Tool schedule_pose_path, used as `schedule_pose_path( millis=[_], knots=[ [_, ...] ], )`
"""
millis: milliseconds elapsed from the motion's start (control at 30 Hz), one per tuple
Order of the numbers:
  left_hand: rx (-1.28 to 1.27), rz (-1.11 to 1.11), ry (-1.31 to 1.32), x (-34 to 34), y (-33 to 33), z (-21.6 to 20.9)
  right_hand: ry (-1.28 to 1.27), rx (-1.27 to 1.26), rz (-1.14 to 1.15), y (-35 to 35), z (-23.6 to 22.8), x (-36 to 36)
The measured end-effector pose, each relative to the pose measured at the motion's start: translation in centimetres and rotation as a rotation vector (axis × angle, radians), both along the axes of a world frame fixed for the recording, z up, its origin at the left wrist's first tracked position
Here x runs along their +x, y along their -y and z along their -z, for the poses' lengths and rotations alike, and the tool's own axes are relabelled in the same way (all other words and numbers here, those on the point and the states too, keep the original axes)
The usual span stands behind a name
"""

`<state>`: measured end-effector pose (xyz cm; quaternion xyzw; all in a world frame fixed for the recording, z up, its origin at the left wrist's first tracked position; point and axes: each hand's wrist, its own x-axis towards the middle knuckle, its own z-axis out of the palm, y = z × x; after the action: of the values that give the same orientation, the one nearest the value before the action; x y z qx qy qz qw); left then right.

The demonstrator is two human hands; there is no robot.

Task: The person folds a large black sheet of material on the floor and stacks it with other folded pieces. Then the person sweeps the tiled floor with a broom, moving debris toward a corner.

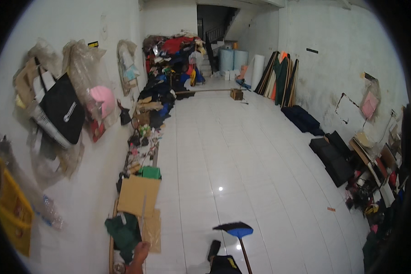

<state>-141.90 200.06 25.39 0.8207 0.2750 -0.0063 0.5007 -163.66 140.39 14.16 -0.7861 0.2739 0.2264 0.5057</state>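
Observation:
My left hand is low in the view, left of centre, its fingers closed at the lower end of a thin grey strip. The strip points up and away over a brown cardboard sheet. Beside that hand lies a crumpled dark green cloth, with a flat tan packet just to its right. A broom with a blue head and black bristles rests on the floor, its brown handle running out past the lower edge. My right hand is out of view.
White tiles form the floor. Heaped scraps line the left wall, where bags hang. Fabric rolls lean at the far right. Dark folded bundles and clutter line the right side. My dark-covered foot shows near the broom.

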Motion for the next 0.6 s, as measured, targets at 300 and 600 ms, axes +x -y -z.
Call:
schedule_pose_path(
  millis=[300,600],
  knots=[
    [0.502,0.408,-0.530,19.4,-3.1,1.1,0.084,-0.185,-0.089,1.3,-0.3,38.5],
    [0.073,0.175,-0.906,35.9,-5.2,7.2,-0.090,0.519,0.087,-9.9,-12.4,88.8]
  ],
)
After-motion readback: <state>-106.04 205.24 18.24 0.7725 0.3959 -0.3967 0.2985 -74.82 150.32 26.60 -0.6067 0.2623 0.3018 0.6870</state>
